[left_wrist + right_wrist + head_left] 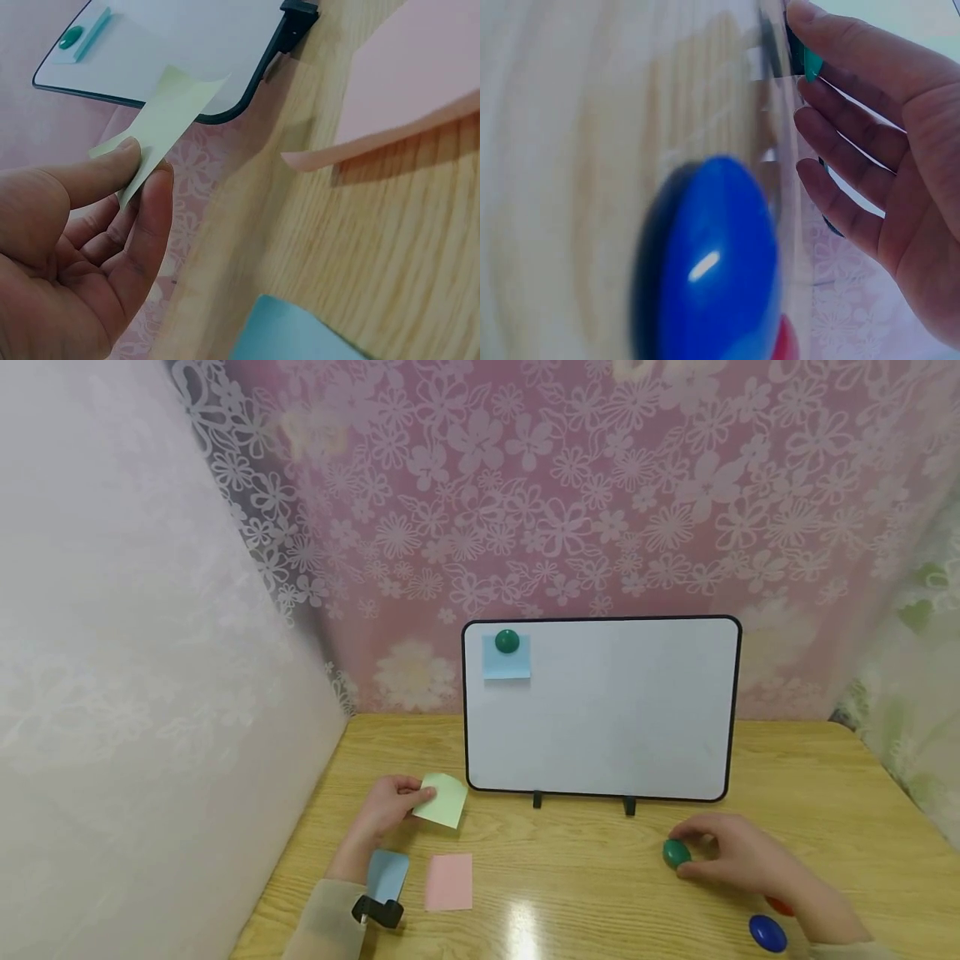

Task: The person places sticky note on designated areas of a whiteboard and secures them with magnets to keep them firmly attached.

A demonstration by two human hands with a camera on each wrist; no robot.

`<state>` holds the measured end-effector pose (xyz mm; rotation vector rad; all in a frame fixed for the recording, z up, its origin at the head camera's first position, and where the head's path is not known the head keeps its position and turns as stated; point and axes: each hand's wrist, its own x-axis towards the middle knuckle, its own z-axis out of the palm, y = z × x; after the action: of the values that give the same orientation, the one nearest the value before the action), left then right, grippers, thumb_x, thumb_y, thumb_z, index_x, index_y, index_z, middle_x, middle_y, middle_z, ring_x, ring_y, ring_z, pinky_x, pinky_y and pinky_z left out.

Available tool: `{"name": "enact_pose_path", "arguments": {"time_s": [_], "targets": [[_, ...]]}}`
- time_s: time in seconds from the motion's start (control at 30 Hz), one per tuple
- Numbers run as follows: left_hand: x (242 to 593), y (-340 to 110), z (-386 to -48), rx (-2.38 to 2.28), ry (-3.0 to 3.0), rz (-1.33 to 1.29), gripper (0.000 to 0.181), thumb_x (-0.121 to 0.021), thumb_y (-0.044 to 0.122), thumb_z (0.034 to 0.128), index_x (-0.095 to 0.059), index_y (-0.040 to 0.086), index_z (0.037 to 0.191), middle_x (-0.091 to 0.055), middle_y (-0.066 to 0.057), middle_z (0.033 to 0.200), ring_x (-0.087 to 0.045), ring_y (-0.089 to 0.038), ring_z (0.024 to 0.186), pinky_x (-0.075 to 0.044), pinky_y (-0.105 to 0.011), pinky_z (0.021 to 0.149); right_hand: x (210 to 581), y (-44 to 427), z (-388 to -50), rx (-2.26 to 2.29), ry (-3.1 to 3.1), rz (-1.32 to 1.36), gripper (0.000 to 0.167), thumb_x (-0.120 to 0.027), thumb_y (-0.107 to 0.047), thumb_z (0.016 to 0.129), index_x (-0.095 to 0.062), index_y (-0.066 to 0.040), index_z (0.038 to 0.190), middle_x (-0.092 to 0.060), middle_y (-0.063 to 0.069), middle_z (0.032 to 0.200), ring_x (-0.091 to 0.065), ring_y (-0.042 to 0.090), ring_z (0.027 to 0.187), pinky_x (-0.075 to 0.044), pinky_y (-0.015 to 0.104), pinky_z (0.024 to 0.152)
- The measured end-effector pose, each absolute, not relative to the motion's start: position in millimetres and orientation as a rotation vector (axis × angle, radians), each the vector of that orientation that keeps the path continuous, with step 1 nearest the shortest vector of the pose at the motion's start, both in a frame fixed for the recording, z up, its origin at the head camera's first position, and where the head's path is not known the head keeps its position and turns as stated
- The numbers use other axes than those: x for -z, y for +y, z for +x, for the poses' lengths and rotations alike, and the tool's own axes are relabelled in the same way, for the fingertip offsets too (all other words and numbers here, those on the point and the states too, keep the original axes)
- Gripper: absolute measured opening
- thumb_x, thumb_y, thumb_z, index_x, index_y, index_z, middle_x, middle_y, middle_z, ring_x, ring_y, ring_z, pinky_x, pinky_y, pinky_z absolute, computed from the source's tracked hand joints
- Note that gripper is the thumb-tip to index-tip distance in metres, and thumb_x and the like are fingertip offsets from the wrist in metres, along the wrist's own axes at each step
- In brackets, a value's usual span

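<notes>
Bare worktop (pixel 585 877) between the pink note (pixel 449 882) and blue magnet (pixel 767 933) leaves passage; the whiteboard (pixel 615 718) blocks the way behind.

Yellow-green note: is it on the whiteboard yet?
No, the left hand pinches the yellow-green note, and only a blue note hangs on the whiteboard.

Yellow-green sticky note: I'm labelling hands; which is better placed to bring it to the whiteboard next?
Probably the left hand: it pinches the yellow-green sticky note near the whiteboard, while the right hand holds a green magnet.
</notes>
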<state>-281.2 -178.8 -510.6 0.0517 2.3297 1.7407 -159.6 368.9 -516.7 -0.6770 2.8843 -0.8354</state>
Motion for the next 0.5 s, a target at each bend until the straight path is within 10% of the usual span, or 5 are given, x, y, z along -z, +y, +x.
{"name": "enact_pose_path", "arguments": {"time_s": [0.5], "targets": [[501.2,-169.8,-281.4,-1.781,2.271,0.102,0.032,-0.080,0.019,0.0999,-0.073,-0.009,0.115,-0.076,-0.012,0.101,-0.075,-0.022,0.083,-0.065,-0.048,0.079,507.2,360.0,-167.2,0.996,2.877,-0.688,0.041,-0.091,-0.042,0.087,-0.077,-0.022,0.120,-0.074,-0.011,0.113,-0.069,0.012,0.102,-0.060,0.033,0.078]]}}
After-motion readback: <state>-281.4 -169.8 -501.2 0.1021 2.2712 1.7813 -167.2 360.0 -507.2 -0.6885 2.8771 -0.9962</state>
